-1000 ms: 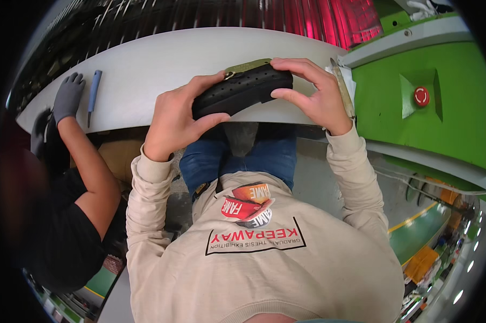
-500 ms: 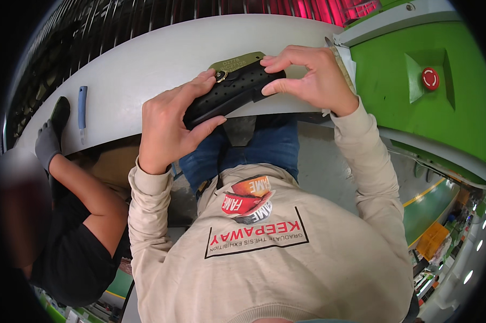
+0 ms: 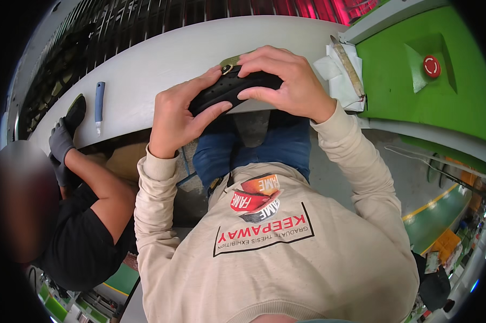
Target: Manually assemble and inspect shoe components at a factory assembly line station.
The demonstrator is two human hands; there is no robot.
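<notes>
Above the near edge of the white table I hold a black shoe upper dotted with small holes. A brass-coloured ring sits on it, and an olive-green piece shows along its far side. My left hand grips the left end, fingers on top and thumb along the near side. At the other end my right hand has its fingers bent over the top and its thumb against the near side. Both palms hide part of the shoe.
A blue-handled knife lies on the table at left. Beyond it a co-worker's gloved hand touches a dark shoe. At right, a long worn tool rests on white paper, beside a green machine with a red button.
My right hand has moved left along the shoe and now covers more of the olive-green piece. The shoe has tilted. The paper and the long tool at right show more fully.
</notes>
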